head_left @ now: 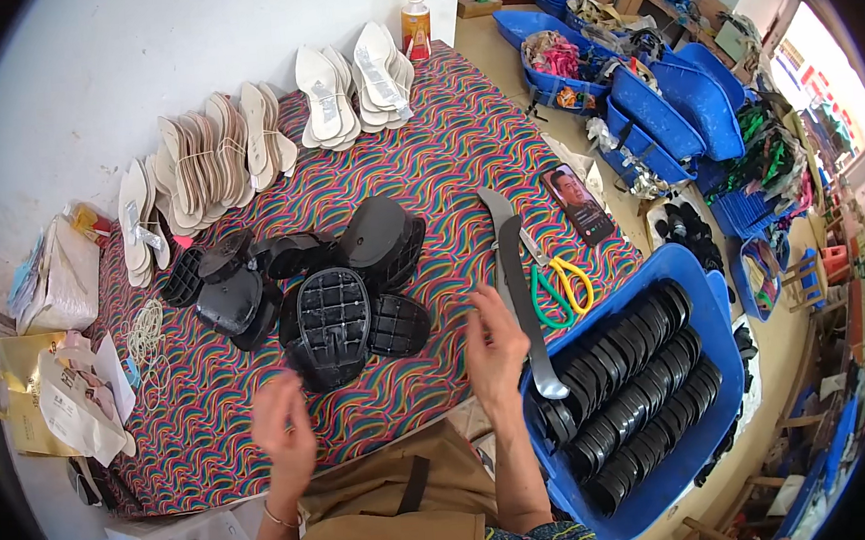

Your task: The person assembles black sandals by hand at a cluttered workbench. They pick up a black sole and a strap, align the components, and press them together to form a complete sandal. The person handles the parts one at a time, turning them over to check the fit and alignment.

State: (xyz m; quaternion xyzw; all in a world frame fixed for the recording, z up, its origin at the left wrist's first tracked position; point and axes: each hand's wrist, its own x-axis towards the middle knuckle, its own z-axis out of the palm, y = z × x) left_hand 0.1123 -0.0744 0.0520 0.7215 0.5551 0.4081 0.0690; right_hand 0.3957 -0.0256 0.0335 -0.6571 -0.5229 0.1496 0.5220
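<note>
Several pale insole bundles [209,160] line the wall [186,46]. The left hand [284,426], empty, fingers loosely parted, is near a heap of black shoe soles [334,317] on patterned cloth [207,416]; the right hand [496,348], also empty, fingers relaxed, is left of scissors [546,261] and a blue basket [725,350] of black soles.

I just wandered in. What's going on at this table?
Someone in a brown apron has both hands over a patterned tablecloth. The left hand, slightly blurred, and the right hand both look empty, on either side of a loose pile of black sole-shaped pieces. Tied bundles of pale, sole-shaped sheets stand along the wall. At the right, a blue basin holds rows of black pieces.
</note>
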